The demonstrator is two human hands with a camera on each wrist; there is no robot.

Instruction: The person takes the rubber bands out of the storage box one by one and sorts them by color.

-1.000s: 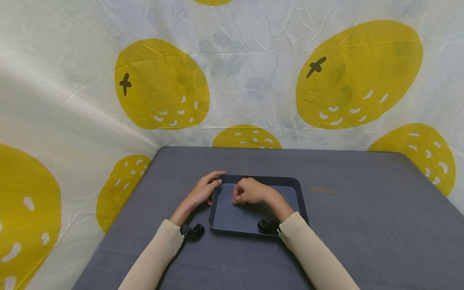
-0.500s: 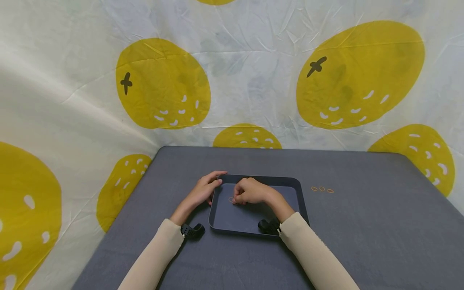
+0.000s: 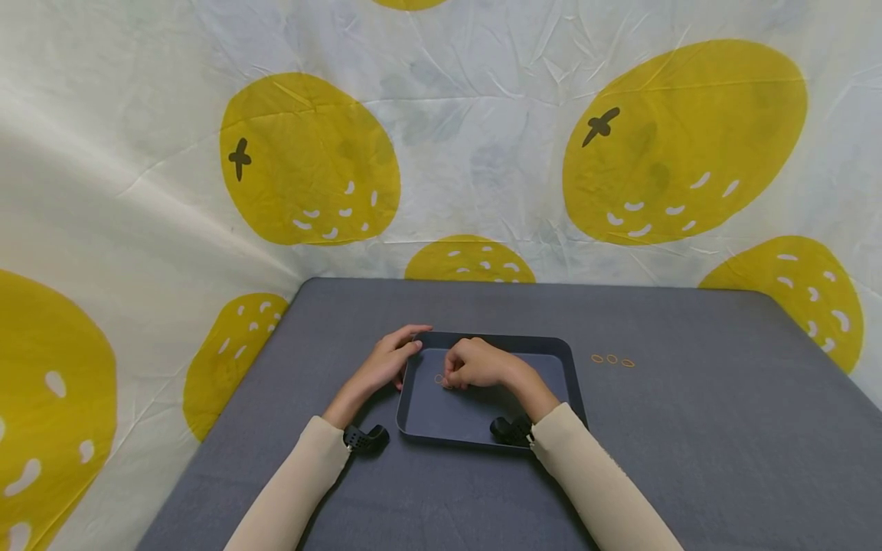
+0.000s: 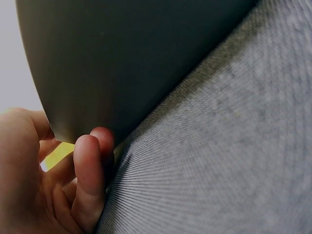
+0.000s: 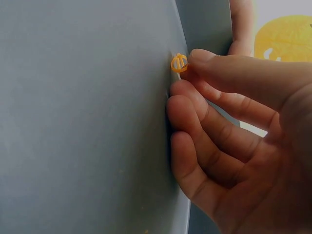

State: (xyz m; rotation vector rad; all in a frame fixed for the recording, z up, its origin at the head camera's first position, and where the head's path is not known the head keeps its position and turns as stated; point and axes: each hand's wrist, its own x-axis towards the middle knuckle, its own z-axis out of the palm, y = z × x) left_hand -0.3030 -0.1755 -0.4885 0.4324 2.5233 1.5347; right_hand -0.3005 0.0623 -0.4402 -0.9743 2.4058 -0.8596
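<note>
A dark grey tray (image 3: 441,417) lies on the table, and my left hand (image 3: 386,363) grips its far left corner. The thumb is at the rim; in the left wrist view, curled fingertips (image 4: 90,163) rest against the outer wall. Over the left part of the tray's floor, my right hand (image 3: 478,363) pinches a thin orange rubber band (image 5: 179,63) between thumb and forefinger. The other right fingers curl down at the tray floor. One loop of a rubber band (image 3: 438,379) shows just left of the fingertips; whether it is a separate band I cannot tell.
Right of the tray, three orange rubber bands (image 3: 612,359) lie in a row on the grey tablecloth (image 3: 689,428). A white curtain (image 3: 482,168) printed with yellow fruit hangs behind the table and along its left side. Black cameras (image 3: 368,440) sit on both wrists.
My right fingertips have shifted only very slightly at the rubber band. The left hand, the tray and the three bands on the table stay in place.
</note>
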